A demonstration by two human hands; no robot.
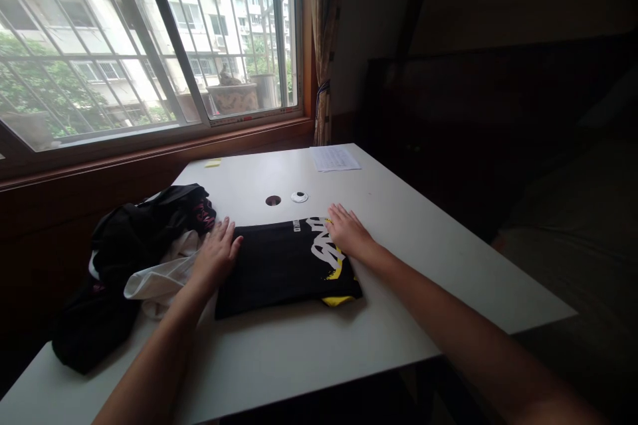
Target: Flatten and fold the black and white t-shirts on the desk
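A black T-shirt [279, 269] with white lettering and yellow patches lies folded into a flat rectangle on the white table [319, 365]. My left hand [218, 252] rests at its left edge, fingers stretched out and slightly spread. At the far right corner, my right hand [347, 231] lies flat over part of the printed lettering. Neither hand grips anything. Just left of my left hand is a heap of black clothing [134, 239] with small pink print, and a crumpled white cloth [162, 279] pokes out of it, partly behind my forearm.
Beyond the shirt are a round cable hole [273, 200] and a white round cap [300, 197]. Printed papers [335, 158] lie near the far edge, and a yellow slip [212, 163] sits at the far left. A barred window and a tied curtain [323, 46] stand behind the table.
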